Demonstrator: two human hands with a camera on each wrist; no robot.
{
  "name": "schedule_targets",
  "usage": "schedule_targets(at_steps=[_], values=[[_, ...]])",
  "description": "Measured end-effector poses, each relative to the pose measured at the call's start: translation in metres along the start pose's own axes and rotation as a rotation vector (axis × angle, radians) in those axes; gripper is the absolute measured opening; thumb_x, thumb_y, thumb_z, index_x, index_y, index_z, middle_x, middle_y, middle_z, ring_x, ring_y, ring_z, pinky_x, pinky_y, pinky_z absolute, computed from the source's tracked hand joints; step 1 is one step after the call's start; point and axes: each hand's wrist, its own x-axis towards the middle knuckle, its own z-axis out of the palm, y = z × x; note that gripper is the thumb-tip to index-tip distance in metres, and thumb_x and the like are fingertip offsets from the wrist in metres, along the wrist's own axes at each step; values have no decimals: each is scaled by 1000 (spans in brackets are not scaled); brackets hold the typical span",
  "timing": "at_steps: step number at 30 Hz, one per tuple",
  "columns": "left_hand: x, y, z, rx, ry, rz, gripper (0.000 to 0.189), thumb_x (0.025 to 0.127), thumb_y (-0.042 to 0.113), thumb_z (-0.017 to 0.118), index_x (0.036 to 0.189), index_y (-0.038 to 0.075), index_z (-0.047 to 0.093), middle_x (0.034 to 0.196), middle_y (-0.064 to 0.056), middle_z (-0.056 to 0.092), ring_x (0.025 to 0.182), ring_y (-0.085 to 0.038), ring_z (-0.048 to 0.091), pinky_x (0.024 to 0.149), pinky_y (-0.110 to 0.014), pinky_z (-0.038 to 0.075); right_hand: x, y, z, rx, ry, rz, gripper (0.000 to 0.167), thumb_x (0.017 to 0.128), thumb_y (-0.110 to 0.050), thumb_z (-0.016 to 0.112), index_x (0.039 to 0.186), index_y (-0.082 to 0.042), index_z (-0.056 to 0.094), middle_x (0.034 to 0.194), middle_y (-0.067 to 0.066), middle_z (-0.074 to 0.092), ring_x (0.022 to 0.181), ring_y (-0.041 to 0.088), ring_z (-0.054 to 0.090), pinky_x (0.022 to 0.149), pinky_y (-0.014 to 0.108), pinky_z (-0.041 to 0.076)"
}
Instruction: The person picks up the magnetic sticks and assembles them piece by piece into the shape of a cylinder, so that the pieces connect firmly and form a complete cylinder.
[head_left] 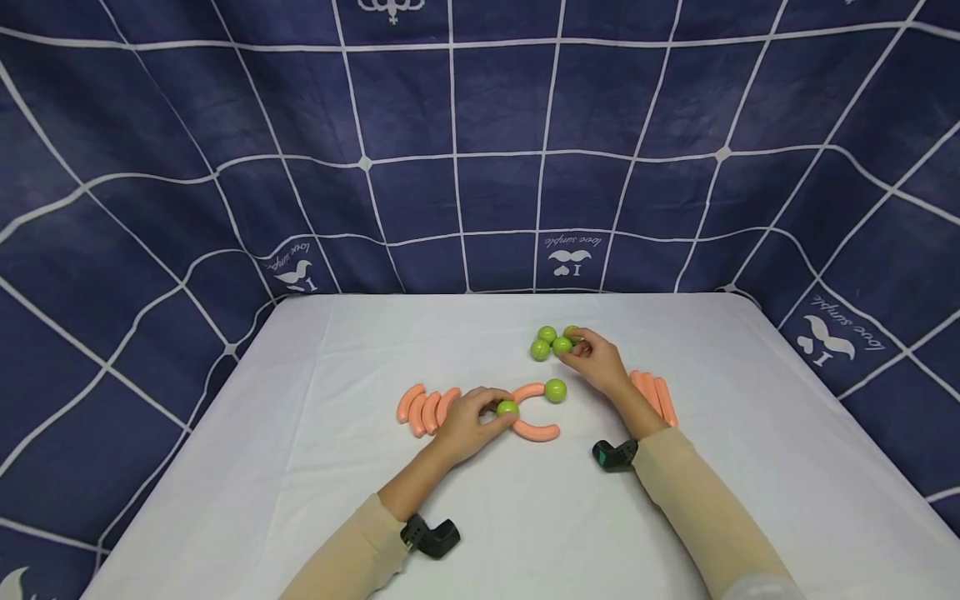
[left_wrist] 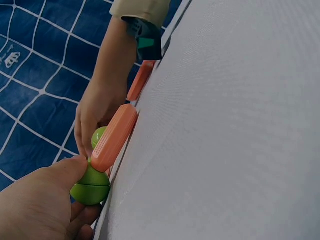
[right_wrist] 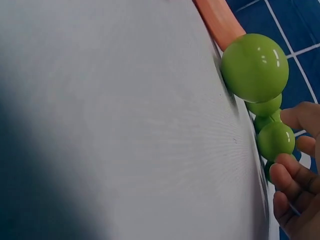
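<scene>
My left hand (head_left: 468, 429) pinches a shiny green ball (head_left: 507, 409) between thumb and fingers; a seam runs round it in the left wrist view. The ball is at the left ends of two curved orange toy sausages (head_left: 537, 432), which bow apart. Another green ball (head_left: 556, 391) sits at the right end of the upper sausage. Farther back, my right hand (head_left: 596, 360) reaches into a cluster of several green balls (head_left: 540, 349). Its thumb and fingertips are around one green ball (right_wrist: 276, 141) of that cluster.
Several orange sausages (head_left: 417, 415) lie side by side left of my left hand, partly behind it. More sausages (head_left: 663, 402) lie right of my right forearm. A white cloth covers the table (head_left: 337, 500); a blue gridded curtain (head_left: 495, 200) hangs behind it.
</scene>
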Motion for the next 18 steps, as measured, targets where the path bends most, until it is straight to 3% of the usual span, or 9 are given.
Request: schedule_targets(at_steps=[9,18], values=[[-1,1,0,-11,-13,-10,26,90,29,71,113,15,69,109,4,65,99,-11,60,85,-28,50,5,-2,2,-95,-44,16,44,85,-20,76,123,-2,61,82,7,57,74,20,50,64,30,41],[-1,1,-1,1,12,6,30,90,32,72,114,15,69,100,4,64,94,-13,60,83,-32,50,-2,-5,1,-138,-86,45,38,83,-22,77,112,-2,61,84,9,58,78,23,52,67,32,42]])
